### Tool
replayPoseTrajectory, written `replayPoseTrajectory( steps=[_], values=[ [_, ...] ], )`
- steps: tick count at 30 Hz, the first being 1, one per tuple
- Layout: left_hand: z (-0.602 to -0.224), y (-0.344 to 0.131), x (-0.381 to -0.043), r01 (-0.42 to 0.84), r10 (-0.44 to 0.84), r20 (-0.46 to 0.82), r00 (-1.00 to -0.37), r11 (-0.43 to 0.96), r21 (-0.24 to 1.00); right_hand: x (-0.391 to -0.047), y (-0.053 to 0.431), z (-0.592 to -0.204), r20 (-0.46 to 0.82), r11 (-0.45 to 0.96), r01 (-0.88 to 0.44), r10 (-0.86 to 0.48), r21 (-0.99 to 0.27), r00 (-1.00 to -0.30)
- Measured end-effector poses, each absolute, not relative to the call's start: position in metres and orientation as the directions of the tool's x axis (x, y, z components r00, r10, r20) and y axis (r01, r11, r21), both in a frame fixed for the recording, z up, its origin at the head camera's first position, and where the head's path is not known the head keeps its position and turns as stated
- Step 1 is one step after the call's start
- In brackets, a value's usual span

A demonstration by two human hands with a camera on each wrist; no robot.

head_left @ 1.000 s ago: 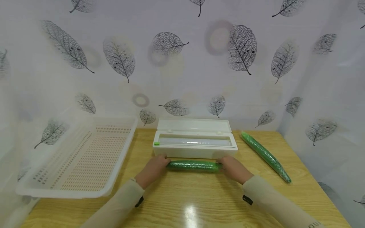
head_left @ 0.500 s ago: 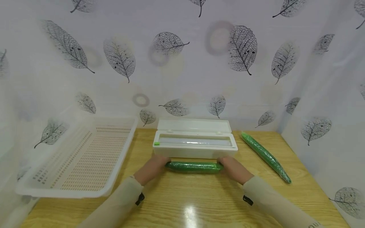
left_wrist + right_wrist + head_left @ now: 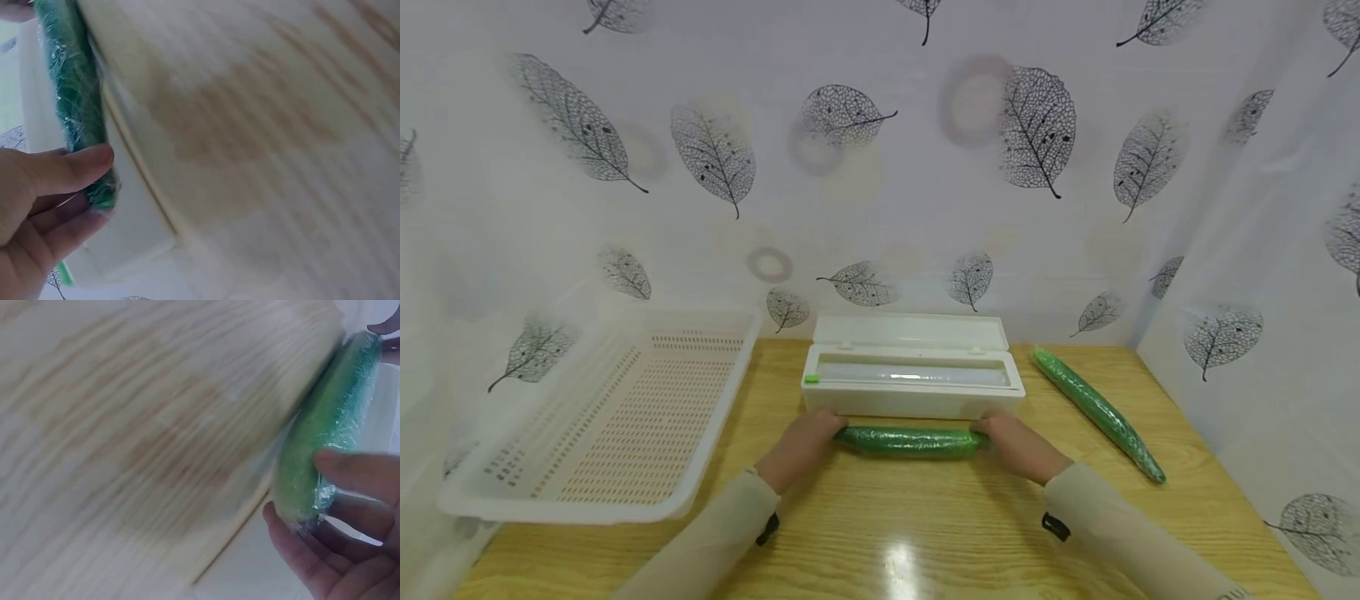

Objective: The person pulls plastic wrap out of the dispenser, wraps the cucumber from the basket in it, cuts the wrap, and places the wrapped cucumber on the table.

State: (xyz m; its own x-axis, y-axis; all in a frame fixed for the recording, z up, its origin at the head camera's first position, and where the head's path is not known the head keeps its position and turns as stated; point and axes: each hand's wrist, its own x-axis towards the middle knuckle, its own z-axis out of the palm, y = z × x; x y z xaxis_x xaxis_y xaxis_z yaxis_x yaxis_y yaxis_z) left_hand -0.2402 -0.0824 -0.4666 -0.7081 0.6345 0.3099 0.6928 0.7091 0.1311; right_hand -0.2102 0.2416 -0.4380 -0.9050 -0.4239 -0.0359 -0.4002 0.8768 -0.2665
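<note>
A green cucumber (image 3: 910, 442) wrapped in clear plastic film lies crosswise between my two hands, in front of the white box. My left hand (image 3: 805, 442) grips its left end; in the left wrist view the thumb and fingers (image 3: 69, 234) pinch the wrapped tip. At the other end my right hand (image 3: 1018, 446) holds the paler tip, with thumb and fingers around it in the right wrist view, where the film (image 3: 325, 494) looks bunched and wrinkled. Behind the cucumber stands the white film dispenser box (image 3: 913, 404), its lid raised and a roll of film (image 3: 910, 372) inside.
A second film-wrapped cucumber (image 3: 1101, 412) lies slanted on the wooden table (image 3: 880, 517) at the right. To the left stands a large white perforated basket (image 3: 681, 492). A leaf-patterned curtain (image 3: 880, 208) hangs behind and along the sides.
Both hands keep hold of the cucumber's ends. It has shifted slightly toward me and seems turned a little about its length. The curtain at the right has shifted.
</note>
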Motion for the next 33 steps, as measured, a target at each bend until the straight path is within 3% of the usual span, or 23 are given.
replayPoseTrajectory(
  steps=[4,8,14,24,33],
  values=[
    [-0.462,-0.085,-0.238,0.697,0.647,0.259,-0.717,0.674,0.245,-0.209,0.243,-0.439,-0.092,0.880,-0.373,-0.415,-0.295,-0.905],
    [-0.460,-0.085,-0.238,0.703,0.671,0.217,-0.709,0.651,0.285,-0.207,0.244,-0.440,-0.077,0.883,-0.385,-0.418,-0.268,-0.905],
    [-0.462,-0.077,-0.239,0.571,0.602,0.014,-0.799,0.751,0.331,-0.208,0.243,-0.439,-0.036,0.885,-0.387,-0.409,-0.258,-0.912],
    [-0.465,-0.067,-0.239,0.605,0.602,0.060,-0.796,0.793,0.070,-0.206,0.248,-0.439,0.017,0.868,-0.450,-0.457,-0.210,-0.889],
    [-0.460,-0.070,-0.241,0.657,0.658,0.021,-0.753,0.749,0.081,-0.207,0.250,-0.441,-0.072,0.856,-0.458,-0.486,-0.241,-0.871]
  ],
)
